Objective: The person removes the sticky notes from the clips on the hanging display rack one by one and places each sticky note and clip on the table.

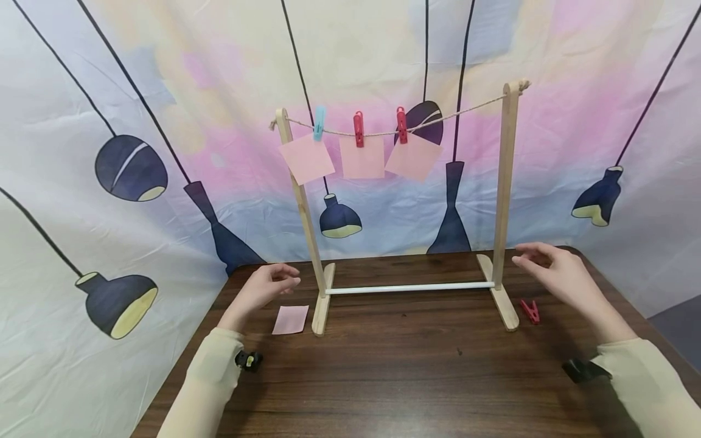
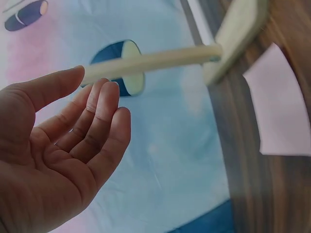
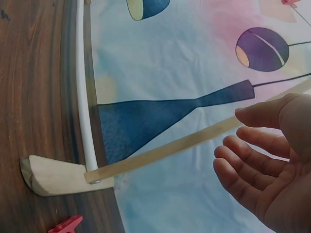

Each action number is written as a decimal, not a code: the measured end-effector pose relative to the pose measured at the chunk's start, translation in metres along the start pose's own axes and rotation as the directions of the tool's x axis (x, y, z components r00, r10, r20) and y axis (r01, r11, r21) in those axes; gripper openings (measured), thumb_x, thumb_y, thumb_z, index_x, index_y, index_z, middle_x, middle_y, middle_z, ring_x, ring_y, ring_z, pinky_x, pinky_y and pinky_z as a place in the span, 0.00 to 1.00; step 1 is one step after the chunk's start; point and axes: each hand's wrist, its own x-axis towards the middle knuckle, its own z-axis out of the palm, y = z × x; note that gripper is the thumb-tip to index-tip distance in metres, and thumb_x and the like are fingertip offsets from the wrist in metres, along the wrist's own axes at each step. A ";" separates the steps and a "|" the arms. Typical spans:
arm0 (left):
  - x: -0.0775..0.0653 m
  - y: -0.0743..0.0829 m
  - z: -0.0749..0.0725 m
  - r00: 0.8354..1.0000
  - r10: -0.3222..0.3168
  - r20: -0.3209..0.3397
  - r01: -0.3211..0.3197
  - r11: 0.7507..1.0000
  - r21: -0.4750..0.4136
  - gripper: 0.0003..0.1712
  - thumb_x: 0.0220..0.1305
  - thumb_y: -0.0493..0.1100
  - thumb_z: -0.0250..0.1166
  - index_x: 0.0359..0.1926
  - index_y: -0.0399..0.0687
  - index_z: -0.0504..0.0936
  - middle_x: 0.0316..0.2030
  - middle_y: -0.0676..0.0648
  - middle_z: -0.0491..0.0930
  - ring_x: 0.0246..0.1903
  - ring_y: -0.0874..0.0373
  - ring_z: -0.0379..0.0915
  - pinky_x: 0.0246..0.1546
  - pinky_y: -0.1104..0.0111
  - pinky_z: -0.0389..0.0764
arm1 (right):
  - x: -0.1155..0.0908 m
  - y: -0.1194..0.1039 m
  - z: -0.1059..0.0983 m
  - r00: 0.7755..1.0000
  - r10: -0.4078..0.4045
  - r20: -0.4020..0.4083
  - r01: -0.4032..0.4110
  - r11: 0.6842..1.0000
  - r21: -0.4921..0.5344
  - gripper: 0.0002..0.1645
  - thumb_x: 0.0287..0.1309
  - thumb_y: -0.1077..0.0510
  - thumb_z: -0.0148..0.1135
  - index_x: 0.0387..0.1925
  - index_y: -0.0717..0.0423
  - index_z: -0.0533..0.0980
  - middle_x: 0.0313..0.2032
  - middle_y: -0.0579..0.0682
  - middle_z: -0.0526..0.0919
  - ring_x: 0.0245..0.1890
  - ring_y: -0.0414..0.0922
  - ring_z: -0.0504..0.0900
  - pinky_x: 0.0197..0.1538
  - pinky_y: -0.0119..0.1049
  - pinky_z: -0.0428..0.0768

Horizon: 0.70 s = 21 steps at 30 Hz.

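Note:
Three pink paper squares (image 1: pixel 362 159) hang from a string (image 1: pixel 460 112) between two wooden posts. A light blue clothespin (image 1: pixel 319 124) clips the left square; one red clothespin (image 1: pixel 358 129) clips the middle square, and another red clothespin (image 1: pixel 402 125) the right one. My left hand (image 1: pixel 265 287) hovers empty, fingers loosely bent, just above a loose pink paper square (image 1: pixel 291 320) on the table. Beyond the right post, my right hand (image 1: pixel 564 277) is also empty and loosely bent, above a loose red clothespin (image 1: pixel 530 311). Both wrist views show bare palms.
The wooden stand's right post (image 1: pixel 506 188) and left post (image 1: pixel 306 225) rise from flat feet, joined low down by a white rod (image 1: pixel 409 288). Under it is a dark wooden table (image 1: pixel 394 377). A cloth backdrop (image 1: pixel 219 73) printed with lamps hangs behind.

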 end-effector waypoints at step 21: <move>0.034 0.068 0.028 0.993 0.118 0.004 -0.116 0.987 -0.113 0.17 0.69 0.45 0.66 0.55 0.41 0.82 0.40 0.44 0.85 0.42 0.41 0.82 0.41 0.63 0.81 | 0.012 -0.035 -0.007 0.999 -0.047 -0.008 0.047 0.998 0.049 0.25 0.70 0.47 0.61 0.60 0.59 0.78 0.43 0.57 0.85 0.40 0.54 0.82 0.32 0.34 0.77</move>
